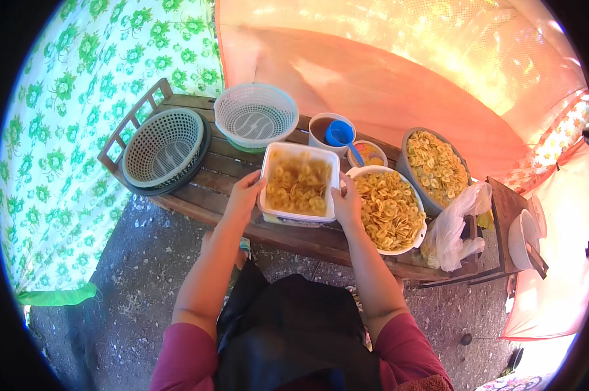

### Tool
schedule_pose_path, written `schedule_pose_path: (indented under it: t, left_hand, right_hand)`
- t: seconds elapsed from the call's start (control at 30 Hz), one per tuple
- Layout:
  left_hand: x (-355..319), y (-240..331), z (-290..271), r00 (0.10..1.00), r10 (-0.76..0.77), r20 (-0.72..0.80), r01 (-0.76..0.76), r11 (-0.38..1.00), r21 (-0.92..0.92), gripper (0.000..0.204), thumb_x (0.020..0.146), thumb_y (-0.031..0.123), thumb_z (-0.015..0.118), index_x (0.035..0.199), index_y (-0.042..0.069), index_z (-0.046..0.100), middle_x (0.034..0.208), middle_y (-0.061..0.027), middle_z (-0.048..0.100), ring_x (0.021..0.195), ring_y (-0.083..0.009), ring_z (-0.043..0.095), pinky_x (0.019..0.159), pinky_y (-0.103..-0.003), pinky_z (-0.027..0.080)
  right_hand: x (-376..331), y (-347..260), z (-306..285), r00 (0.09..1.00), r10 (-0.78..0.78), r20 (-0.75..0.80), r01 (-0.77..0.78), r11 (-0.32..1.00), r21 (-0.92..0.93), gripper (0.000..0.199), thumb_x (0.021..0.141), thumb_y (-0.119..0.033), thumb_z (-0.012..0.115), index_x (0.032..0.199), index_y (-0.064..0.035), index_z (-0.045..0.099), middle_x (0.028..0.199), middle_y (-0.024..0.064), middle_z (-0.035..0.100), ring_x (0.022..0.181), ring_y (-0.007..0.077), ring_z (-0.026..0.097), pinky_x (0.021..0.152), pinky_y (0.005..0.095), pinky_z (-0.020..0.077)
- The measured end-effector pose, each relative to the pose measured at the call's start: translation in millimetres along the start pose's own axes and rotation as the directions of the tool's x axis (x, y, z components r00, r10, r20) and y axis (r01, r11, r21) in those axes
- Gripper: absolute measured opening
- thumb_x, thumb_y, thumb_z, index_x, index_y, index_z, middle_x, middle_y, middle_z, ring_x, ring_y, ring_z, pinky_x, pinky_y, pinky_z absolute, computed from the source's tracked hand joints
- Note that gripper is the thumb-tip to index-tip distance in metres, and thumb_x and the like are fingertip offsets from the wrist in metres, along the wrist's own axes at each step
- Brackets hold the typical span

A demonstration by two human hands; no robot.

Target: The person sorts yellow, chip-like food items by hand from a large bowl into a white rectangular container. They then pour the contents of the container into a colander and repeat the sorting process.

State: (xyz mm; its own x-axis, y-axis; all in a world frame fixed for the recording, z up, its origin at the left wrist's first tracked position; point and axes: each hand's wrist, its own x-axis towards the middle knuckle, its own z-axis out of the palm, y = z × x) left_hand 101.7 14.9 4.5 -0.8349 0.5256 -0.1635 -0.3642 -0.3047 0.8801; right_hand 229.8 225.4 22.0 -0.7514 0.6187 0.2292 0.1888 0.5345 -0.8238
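Note:
Between my two hands is a white square plastic tub (293, 214), at the front of the wooden bench. Thin round banana chips (299, 186) lie inside it, slightly smeared by motion. My left hand (245, 194) grips the tub's left side, and my right hand (347, 203) grips its right side. Just right of my right hand stands a white round basin (420, 229) heaped with yellow-brown chips. Behind that, a grey basin (406, 141) holds more, paler chips. The undersides of the fingers are hidden by the tub.
A slatted wooden bench (206, 189) bears a grey colander (164, 153), a white colander (255, 117), and a bucket (317, 140) of brown liquid with a blue dipper (339, 133). A small round tub (367, 155), a plastic bag (454, 231) and a white container (521, 238) stand rightward.

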Motion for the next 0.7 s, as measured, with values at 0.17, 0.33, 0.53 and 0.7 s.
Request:
schedule_pose_path:
  t: [0.17, 0.33, 0.53, 0.7]
  left_hand:
    - [0.4, 3.4, 2.3, 0.993, 0.112, 0.040, -0.113, 0.993, 0.022, 0.041, 0.092, 0.012, 0.057, 0.130, -0.001, 0.050, 0.101, -0.0019, 0.059, 0.084, -0.0079, 0.055, 0.075, -0.022, 0.044]
    - [-0.1, 0.5, 1.8, 1.000, 0.026, 0.010, -0.027, 0.998, 0.056, 0.043, 0.092, 0.013, 0.057, 0.131, -0.001, 0.049, 0.107, -0.0037, 0.060, 0.085, -0.0080, 0.056, 0.074, -0.023, 0.045]
    - [3.8, -4.3, -2.5, 1.000, -0.007, 0.014, 0.006, 0.997, 0.082, 0.044, 0.092, 0.012, 0.057, 0.132, 0.000, 0.048, 0.109, -0.0036, 0.060, 0.090, -0.0092, 0.057, 0.077, -0.023, 0.046]
    - [-6.3, -9.6, -1.5, 0.992, 0.126, 0.024, -0.126, 0.992, 0.024, 0.043, 0.092, 0.012, 0.058, 0.131, 0.000, 0.050, 0.107, -0.0030, 0.061, 0.090, -0.0099, 0.058, 0.076, -0.023, 0.046]
  right_hand:
    - [-4.2, -0.3, -0.6, 0.979, -0.104, -0.174, 0.136, 0.974, 0.182, 0.047, 0.086, -0.008, 0.059, 0.131, -0.0040, 0.047, 0.074, 0.0027, 0.047, 0.063, 0.0117, 0.045, 0.059, 0.0276, 0.0409]
    - [-1.4, -1.9, -4.1, 0.989, -0.083, -0.123, 0.086, 0.996, 0.017, 0.046, 0.087, -0.005, 0.058, 0.131, -0.0031, 0.046, 0.073, 0.0020, 0.045, 0.063, 0.0125, 0.043, 0.059, 0.0277, 0.0398]
    - [-1.2, -2.9, -5.6, 0.999, 0.032, -0.027, -0.033, 0.999, -0.039, 0.047, 0.087, -0.005, 0.057, 0.132, -0.0032, 0.045, 0.071, 0.0028, 0.046, 0.063, 0.0136, 0.046, 0.059, 0.0291, 0.0414]
    - [-1.9, -6.2, -6.7, 0.997, -0.046, -0.057, 0.045, 0.999, -0.020, 0.048, 0.087, -0.006, 0.058, 0.133, -0.0049, 0.045, 0.074, 0.0043, 0.049, 0.066, 0.0131, 0.048, 0.062, 0.0292, 0.0432]
